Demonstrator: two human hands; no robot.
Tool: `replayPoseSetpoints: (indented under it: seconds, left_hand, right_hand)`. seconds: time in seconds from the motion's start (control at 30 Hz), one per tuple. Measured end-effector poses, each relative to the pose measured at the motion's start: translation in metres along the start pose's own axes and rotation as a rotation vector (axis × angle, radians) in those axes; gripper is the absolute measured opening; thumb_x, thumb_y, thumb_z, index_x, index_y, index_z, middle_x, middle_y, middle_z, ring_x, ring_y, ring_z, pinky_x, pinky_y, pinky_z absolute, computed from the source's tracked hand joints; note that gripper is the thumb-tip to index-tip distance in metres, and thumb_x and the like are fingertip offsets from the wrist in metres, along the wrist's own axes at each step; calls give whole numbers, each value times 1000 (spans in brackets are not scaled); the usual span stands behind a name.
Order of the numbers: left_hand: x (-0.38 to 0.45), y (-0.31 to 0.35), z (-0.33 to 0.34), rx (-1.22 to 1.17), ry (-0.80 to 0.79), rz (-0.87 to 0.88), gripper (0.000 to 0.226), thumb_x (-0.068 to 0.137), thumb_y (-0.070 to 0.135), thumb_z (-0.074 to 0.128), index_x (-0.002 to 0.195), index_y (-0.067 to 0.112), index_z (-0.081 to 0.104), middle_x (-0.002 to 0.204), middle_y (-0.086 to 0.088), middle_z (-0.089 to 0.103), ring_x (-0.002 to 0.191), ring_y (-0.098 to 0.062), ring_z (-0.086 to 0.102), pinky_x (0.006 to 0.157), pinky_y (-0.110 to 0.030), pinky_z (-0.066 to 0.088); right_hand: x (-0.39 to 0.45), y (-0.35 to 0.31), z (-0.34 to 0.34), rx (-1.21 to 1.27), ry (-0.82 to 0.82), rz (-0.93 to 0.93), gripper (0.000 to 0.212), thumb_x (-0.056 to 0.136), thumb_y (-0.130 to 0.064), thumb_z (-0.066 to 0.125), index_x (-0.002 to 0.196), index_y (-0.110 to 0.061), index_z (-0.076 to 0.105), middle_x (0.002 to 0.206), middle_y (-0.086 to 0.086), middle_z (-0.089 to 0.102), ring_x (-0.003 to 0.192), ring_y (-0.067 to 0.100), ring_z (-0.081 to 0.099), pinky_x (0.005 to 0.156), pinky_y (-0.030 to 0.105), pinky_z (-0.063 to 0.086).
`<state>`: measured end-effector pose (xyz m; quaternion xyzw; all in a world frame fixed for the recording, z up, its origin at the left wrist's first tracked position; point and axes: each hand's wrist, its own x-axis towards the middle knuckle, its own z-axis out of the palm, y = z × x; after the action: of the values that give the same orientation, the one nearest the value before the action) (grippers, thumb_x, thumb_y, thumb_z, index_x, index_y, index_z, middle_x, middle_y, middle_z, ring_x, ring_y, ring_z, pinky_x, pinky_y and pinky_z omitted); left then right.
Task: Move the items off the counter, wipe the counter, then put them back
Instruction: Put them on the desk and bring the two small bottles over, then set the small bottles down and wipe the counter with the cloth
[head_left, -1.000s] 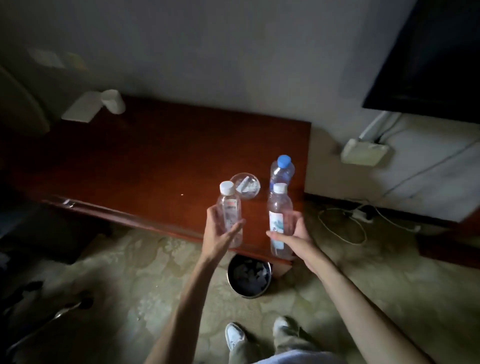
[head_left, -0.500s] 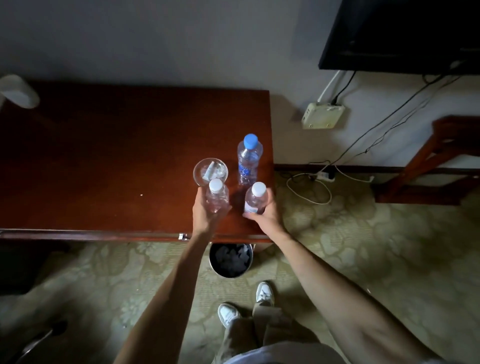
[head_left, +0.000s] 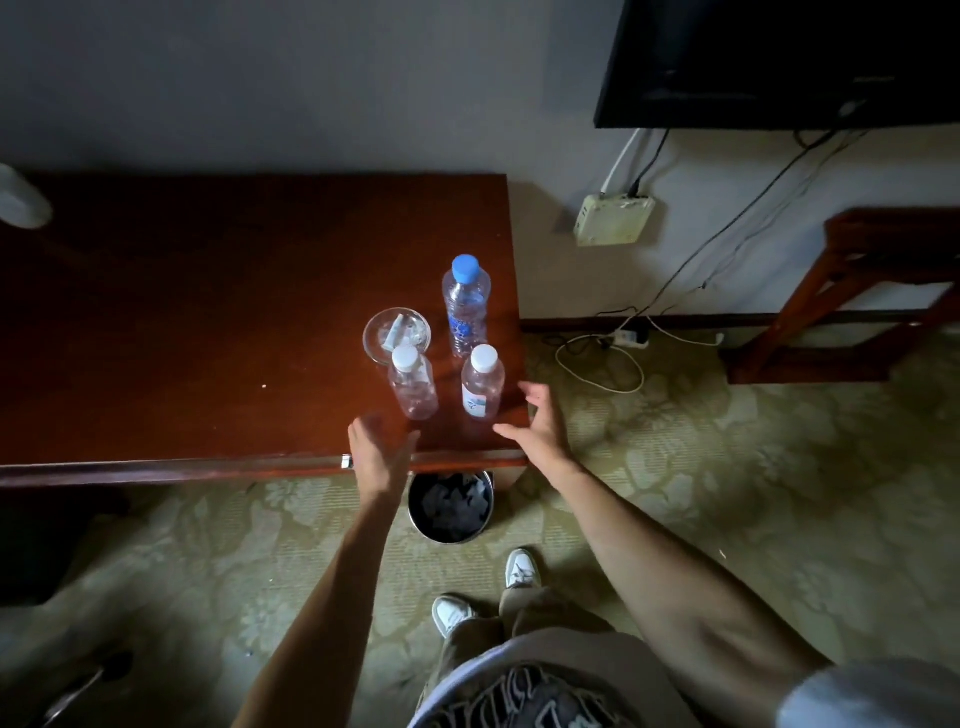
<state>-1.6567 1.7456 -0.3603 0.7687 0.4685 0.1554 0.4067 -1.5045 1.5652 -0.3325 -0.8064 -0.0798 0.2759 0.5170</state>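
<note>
Far left of the left hand (head_left: 375, 453), a white object (head_left: 21, 200) is cut by the frame edge. The glass dish (head_left: 397, 334) beyond that hand holds contents too small to identify. The left fingertips are motion-blurred.

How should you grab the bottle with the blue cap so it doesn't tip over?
Probably best to wrap a hand round the middle of the blue-capped bottle, coming from the right, over the counter's end. It stands upright and tall, so a grip round the body steadies it. The glass dish sits close on its left and two white-capped bottles stand in front, crowding those sides.
</note>
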Motion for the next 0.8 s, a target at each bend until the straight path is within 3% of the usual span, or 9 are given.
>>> replayPoseSetpoints:
  seconds: [0.07, 0.13, 0.23, 0.3, 0.37, 0.47, 0.57, 0.63, 0.8]
  left_hand:
    - [-38, -10, 6, -74, 87, -15, 28, 83, 27, 70, 100, 13, 53, 99, -8, 57, 88, -27, 58, 77, -41, 52]
    - [-76, -15, 14, -127, 81, -8, 17, 88, 21, 63, 100, 17, 51, 98, -5, 55, 83, -26, 61, 71, -43, 54]
    - [-118, -30, 38, -83, -33, -111, 14, 87, 23, 61, 98, 17, 54, 94, -5, 61, 78, -24, 63, 66, -41, 54]
    - [-138, -42, 60, -52, -187, -235, 20, 84, 29, 58, 90, 11, 58, 87, -11, 62, 76, -28, 62, 65, -43, 52]
    - [-155, -41, 82, -52, -432, -387, 19, 85, 22, 51, 71, 9, 55, 72, -17, 57, 59, -24, 58, 50, -36, 49]
    - [-176, -6, 122, -31, -724, -613, 27, 97, 6, 44, 72, 11, 50, 66, -7, 54, 38, -9, 50, 37, -16, 33]
    - [-202, 51, 175, 56, -859, -455, 12, 96, 14, 49, 93, 6, 57, 72, -6, 59, 55, -14, 53, 49, -22, 36]
    - [-220, 101, 215, 46, -958, -360, 20, 96, 17, 53, 110, 3, 57, 76, -6, 62, 60, -14, 56, 50, -24, 40]
    - [-279, 202, 324, 193, -1196, -155, 22, 97, 22, 55, 112, 6, 57, 90, -8, 67, 75, -17, 63, 66, -28, 49]
  right_hand:
    - [-19, 9, -19, 57, 90, 51, 53, 74, -7, 79, 121, -7, 55, 122, 5, 57, 110, 16, 54, 92, 19, 44]
    - [-40, 29, -38, 94, 117, 132, 38, 81, -16, 74, 115, -6, 59, 113, 7, 62, 99, 17, 60, 73, 5, 46]
    - [-72, 77, -73, 76, 57, 284, 30, 84, -25, 72, 109, -12, 62, 107, 1, 68, 92, 14, 64, 69, 12, 47]
    - [-98, 114, -103, 76, -44, 480, 27, 85, -25, 71, 106, -12, 60, 100, -1, 68, 84, 13, 65, 66, 22, 48]
    - [-132, 152, -139, 87, -126, 626, 20, 89, -19, 65, 104, -7, 60, 88, 4, 64, 69, 8, 63, 59, 21, 49]
    - [-179, 192, -191, 212, 55, 783, 11, 96, -15, 55, 90, -8, 60, 84, 13, 60, 63, 13, 57, 62, 30, 42]
    - [-224, 223, -244, 376, 241, 946, 25, 99, -11, 45, 75, -9, 53, 63, 7, 57, 52, 18, 54, 55, 25, 29]
    - [-251, 244, -269, 448, 325, 1019, 31, 98, -11, 44, 69, -8, 52, 53, 5, 58, 45, 16, 55, 55, 24, 27]
    - [-307, 295, -328, 646, 437, 1059, 21, 94, -19, 59, 76, -9, 54, 79, 11, 57, 68, 21, 54, 61, 28, 39]
